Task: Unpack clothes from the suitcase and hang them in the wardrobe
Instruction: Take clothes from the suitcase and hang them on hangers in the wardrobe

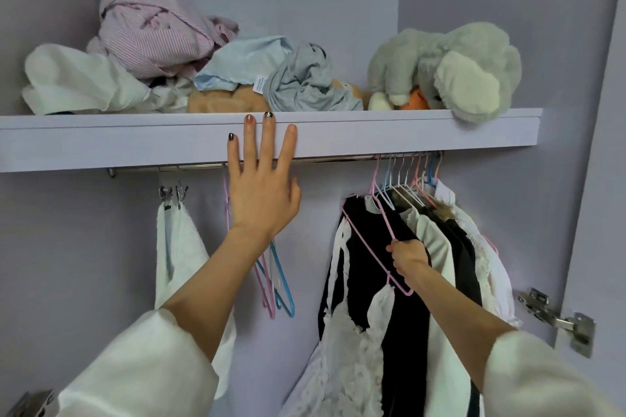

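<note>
My right hand [408,259] grips the sloping bar of a pink hanger [376,237] whose hook sits on the metal rail [203,166] under the shelf. A white lace garment [349,359] hangs from that hanger by thin straps. My left hand [262,186] is raised with straight fingers laid flat against the front edge of the lilac shelf [406,132]. Several garments in black and white [437,247] hang bunched on the rail's right end. The suitcase is out of view.
Empty pink and blue hangers [276,284] dangle behind my left wrist. A white cloth [176,247] hangs from clips at the left. Crumpled clothes [152,41] and a grey plush toy [450,68] lie on the shelf. A door hinge [555,318] sticks out at right.
</note>
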A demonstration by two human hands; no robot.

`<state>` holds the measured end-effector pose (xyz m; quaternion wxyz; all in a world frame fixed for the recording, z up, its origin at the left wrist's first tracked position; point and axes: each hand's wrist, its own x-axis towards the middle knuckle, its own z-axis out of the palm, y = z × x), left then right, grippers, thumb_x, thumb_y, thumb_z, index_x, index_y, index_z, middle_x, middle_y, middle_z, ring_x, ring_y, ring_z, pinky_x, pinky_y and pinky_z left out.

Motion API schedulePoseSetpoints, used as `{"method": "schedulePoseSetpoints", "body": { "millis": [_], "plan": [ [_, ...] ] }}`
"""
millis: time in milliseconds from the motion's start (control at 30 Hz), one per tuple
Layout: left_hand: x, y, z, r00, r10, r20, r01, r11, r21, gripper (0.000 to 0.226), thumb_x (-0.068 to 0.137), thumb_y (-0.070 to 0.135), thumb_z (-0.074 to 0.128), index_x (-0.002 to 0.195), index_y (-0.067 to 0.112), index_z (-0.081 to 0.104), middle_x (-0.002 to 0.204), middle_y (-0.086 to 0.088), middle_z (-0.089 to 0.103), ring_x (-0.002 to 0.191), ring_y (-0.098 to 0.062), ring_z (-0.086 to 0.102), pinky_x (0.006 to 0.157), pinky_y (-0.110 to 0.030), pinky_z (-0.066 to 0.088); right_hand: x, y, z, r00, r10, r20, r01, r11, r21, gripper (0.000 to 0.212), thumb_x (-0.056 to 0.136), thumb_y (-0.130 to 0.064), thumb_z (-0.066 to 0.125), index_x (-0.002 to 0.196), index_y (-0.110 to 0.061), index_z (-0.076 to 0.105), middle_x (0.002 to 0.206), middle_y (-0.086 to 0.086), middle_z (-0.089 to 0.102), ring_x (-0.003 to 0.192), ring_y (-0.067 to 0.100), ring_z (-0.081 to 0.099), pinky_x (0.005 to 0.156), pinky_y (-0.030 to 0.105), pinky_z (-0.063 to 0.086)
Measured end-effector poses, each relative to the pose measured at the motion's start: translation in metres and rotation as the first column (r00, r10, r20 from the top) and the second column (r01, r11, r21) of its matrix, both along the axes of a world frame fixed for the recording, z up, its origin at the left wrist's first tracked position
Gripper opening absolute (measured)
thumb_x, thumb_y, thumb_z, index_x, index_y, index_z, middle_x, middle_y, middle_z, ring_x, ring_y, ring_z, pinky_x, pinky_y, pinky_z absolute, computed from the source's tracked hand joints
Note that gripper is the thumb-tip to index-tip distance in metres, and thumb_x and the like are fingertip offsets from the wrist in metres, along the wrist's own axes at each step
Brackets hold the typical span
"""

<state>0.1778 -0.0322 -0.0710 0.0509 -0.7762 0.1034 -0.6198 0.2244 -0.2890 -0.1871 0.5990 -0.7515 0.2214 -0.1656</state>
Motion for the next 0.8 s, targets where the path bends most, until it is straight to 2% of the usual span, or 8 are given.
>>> {"method": "schedulePoseSetpoints", "body": {
  "millis": [100,200,300,367,533,633,733,800],
  "plan": [
    [-0.006,0.001,-0.001,0.998,-0.007,-0.065,0.008,1.0,0.007,0.082,0.077,0.03,0.059,0.148,0.015,0.021,0.154,-0.019,0.018,0.141,-0.04,0.007,0.113,-0.054,0.006,-0.015,-0.001,0.005,0.999,0.025,-0.046,-0.029,0.996,-0.079,0.027,0.094,-0.009,0.041,0.103,0.007,0.06,0.073,0.012,0.055,0.067,0.028,0.052,0.051,0.031,0.038],
    [-0.016,0.004,0.004,0.988,-0.019,-0.15,0.023,1.0,0.02,0.083,0.076,0.028,0.06,0.148,0.015,0.021,0.154,-0.019,0.017,0.141,-0.041,0.008,0.113,-0.055,0.009,-0.043,0.002,0.015,0.991,0.05,-0.121,-0.07,0.984,-0.162,0.026,0.09,-0.002,0.036,0.103,0.002,0.058,0.079,0.013,0.056,0.065,0.026,0.05,0.052,0.029,0.039],
    [-0.029,0.005,0.006,0.969,-0.037,-0.244,0.043,0.999,0.017,0.08,0.076,0.026,0.06,0.147,0.015,0.024,0.154,-0.019,0.018,0.142,-0.042,0.01,0.113,-0.056,0.013,-0.071,0.008,0.019,0.987,0.078,-0.138,-0.11,0.965,-0.239,0.038,0.091,-0.002,0.036,0.127,-0.002,0.05,0.109,0.018,0.06,0.089,0.031,0.055,0.075,0.03,0.042],
    [-0.039,0.006,0.001,0.947,-0.082,-0.312,0.083,0.996,-0.012,0.078,0.077,0.024,0.061,0.147,0.015,0.027,0.153,-0.02,0.02,0.142,-0.043,0.013,0.112,-0.057,0.015,-0.087,0.011,0.02,0.991,0.05,-0.125,-0.084,0.955,-0.284,0.048,0.091,-0.004,0.038,0.139,-0.003,0.039,0.126,0.019,0.055,0.104,0.034,0.055,0.083,0.032,0.041],
    [-0.079,0.014,-0.053,0.833,-0.111,-0.542,0.068,0.993,-0.098,0.074,0.078,0.025,0.064,0.145,0.017,0.033,0.151,-0.021,0.026,0.14,-0.042,0.02,0.109,-0.06,0.022,-0.137,0.026,0.002,0.986,0.093,-0.137,-0.134,0.936,-0.327,0.047,0.092,-0.008,0.039,0.138,-0.009,0.042,0.119,0.018,0.059,0.081,0.023,0.054,0.069,0.029,0.042],
    [-0.115,0.023,-0.096,0.752,-0.079,-0.654,0.001,0.993,-0.12,0.073,0.079,0.027,0.066,0.144,0.016,0.035,0.148,-0.02,0.032,0.138,-0.04,0.027,0.107,-0.06,0.024,-0.17,0.046,-0.015,0.964,0.214,-0.16,-0.258,0.899,-0.353,0.043,0.094,-0.008,0.037,0.136,-0.01,0.045,0.118,0.013,0.059,0.092,0.023,0.056,0.083,0.032,0.047],
    [-0.152,0.033,-0.127,0.702,-0.079,-0.708,-0.035,0.989,-0.145,0.07,0.076,0.026,0.069,0.14,0.014,0.042,0.144,-0.02,0.04,0.135,-0.039,0.033,0.106,-0.061,0.024,-0.196,0.067,-0.034,0.924,0.335,-0.187,-0.381,0.853,-0.357,0.039,0.096,-0.01,0.036,0.133,-0.01,0.048,0.106,0.004,0.058,0.079,0.015,0.053,0.069,0.017,0.044],
    [-0.19,0.039,-0.154,0.66,-0.071,-0.748,-0.078,0.984,-0.162,0.067,0.079,0.025,0.066,0.14,0.013,0.041,0.145,-0.019,0.038,0.137,-0.037,0.03,0.107,-0.061,0.021,-0.222,0.08,-0.054,0.874,0.42,-0.245,-0.484,0.797,-0.361,0.037,0.097,-0.01,0.036,0.132,-0.011,0.048,0.1,-0.002,0.056,0.072,0.007,0.05,0.059,0.005,0.039]
  ]
}}
